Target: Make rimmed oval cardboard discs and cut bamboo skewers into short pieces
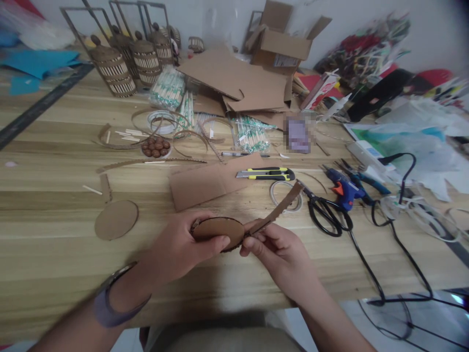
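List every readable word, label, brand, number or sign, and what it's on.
None can be read.
Green print on stick packets: too small, blurred.
Label on open cardboard box: too small.
Print on red-and-white box: blurred.
Purple item: pixelated.
Held cardboard disc and cardboard strip: no lettering visible.
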The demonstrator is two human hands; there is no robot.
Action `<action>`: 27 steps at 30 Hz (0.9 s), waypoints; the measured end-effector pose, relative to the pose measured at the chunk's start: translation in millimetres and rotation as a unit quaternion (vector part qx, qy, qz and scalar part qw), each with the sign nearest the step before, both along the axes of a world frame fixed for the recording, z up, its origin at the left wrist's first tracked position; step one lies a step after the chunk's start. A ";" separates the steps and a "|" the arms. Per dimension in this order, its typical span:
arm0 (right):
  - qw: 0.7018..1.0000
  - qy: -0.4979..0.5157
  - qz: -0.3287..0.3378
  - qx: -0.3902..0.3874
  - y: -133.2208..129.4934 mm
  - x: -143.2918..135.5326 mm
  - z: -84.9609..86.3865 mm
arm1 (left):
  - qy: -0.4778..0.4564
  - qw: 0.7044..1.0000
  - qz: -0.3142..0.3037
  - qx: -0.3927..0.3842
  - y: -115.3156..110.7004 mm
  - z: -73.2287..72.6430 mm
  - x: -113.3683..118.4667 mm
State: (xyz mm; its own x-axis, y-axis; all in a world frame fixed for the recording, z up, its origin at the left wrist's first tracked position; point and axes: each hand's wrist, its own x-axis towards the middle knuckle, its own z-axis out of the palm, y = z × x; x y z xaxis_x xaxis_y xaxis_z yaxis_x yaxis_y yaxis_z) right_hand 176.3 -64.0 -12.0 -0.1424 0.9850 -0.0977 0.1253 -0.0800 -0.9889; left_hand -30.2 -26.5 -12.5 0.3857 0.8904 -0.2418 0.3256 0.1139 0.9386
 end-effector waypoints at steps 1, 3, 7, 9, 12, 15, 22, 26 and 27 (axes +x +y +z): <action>1.000 0.001 0.002 0.000 -0.1 0.1 0.0 | -0.001 1.000 -0.004 0.000 0.0 -0.2 -0.2; 1.000 0.003 0.005 0.000 -0.2 0.0 0.2 | -0.004 1.000 -0.009 -0.001 0.2 -0.1 -0.4; 1.000 0.002 0.011 0.005 -0.7 -0.3 0.2 | -0.002 1.000 -0.009 -0.007 1.2 1.1 0.0; 1.000 -0.006 0.014 0.009 -1.0 0.1 -0.1 | 0.005 1.000 -0.012 -0.009 1.8 1.7 0.0; 0.999 -0.034 0.029 0.018 -1.3 1.5 -0.4 | 0.008 0.999 -0.026 -0.016 2.5 2.2 -0.3; 0.997 -0.056 0.045 0.029 -1.6 2.9 -0.4 | 0.009 0.998 -0.050 -0.026 2.9 2.6 -0.3; 0.992 -0.095 0.074 0.035 -3.5 5.0 -0.9 | 0.024 0.996 -0.068 -0.042 4.8 2.1 1.6; 0.991 -0.103 0.078 0.043 -3.7 5.4 -1.7 | 0.003 0.998 -0.050 -0.049 5.2 1.8 3.9; 0.991 -0.102 0.077 0.044 -3.7 5.1 -2.0 | -0.013 0.998 -0.042 -0.053 5.3 2.0 4.8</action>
